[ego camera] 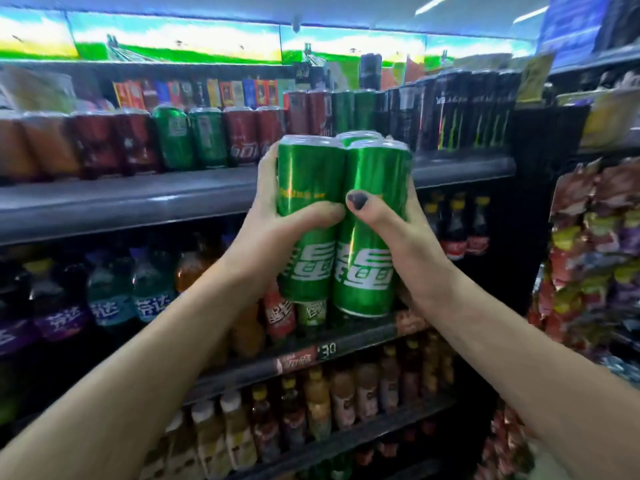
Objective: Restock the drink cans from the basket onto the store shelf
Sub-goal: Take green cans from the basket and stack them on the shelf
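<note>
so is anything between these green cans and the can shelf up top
Nothing visible in the air between. The green cans, held in the left hand and right hand, face a can shelf whose front row already looks full.

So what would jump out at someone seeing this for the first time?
Right in the middle, a cluster of tall green cans is held up between the left hand and the right hand, whose thumbnail is painted dark. Behind them runs a shelf lined with red, green and black cans, with rows of bottles below.
</note>
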`<state>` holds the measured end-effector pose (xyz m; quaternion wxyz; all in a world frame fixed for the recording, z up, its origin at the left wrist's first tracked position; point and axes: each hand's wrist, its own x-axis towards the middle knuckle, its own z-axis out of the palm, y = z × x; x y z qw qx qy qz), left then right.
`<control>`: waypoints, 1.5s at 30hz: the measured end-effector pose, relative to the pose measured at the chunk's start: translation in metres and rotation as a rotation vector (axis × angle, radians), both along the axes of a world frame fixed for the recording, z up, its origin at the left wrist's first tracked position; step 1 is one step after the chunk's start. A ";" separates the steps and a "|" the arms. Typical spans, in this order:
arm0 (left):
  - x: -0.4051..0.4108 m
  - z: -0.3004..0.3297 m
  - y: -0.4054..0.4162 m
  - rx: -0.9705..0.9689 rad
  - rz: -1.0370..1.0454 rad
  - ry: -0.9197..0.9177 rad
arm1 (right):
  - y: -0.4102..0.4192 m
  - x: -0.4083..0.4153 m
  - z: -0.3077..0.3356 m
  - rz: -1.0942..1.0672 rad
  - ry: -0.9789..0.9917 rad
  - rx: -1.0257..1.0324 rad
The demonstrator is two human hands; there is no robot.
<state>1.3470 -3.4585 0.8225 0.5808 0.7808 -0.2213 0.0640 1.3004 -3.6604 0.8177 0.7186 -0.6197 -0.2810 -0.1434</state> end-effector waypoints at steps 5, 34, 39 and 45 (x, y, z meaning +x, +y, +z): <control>-0.013 0.048 -0.025 -0.311 -0.040 -0.205 | 0.008 0.026 0.044 -0.045 -0.013 0.021; 0.175 0.127 -0.070 -0.327 -0.026 -0.010 | -0.045 0.238 0.138 0.093 0.014 -0.198; 0.181 0.123 -0.073 -0.248 0.047 -0.034 | -0.053 0.244 0.130 0.062 0.017 -0.215; 0.185 0.115 -0.071 -0.122 0.062 -0.097 | -0.061 0.251 0.125 0.015 0.028 -0.321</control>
